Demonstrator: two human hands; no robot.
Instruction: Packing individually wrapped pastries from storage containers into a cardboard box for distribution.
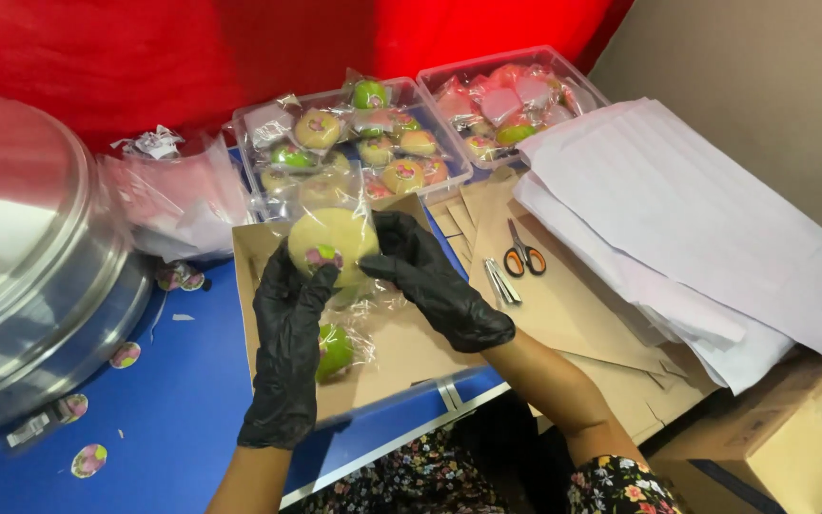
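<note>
Two trays (449,162) sit behind the cardboard sheet (401,352) — scissors (523,255) right of it, metal pot (30,276) left.

Blue table (173,419) with brown cardboard sheets (563,295), round stickers (88,460).

My gloved left hand (287,333) and right hand (435,276) hold a wrapped yellow cake (332,243) (green cake (335,349) beneath) above brown paper (401,352).

Both hands are covered by black disposable gloves, left hand (287,352), right hand (435,281); glossy, wrinkled at fingers (302,286), cuffs ended at wrists. Forearms left bare. Dark floral-print garment (611,485) is worn below.
</note>
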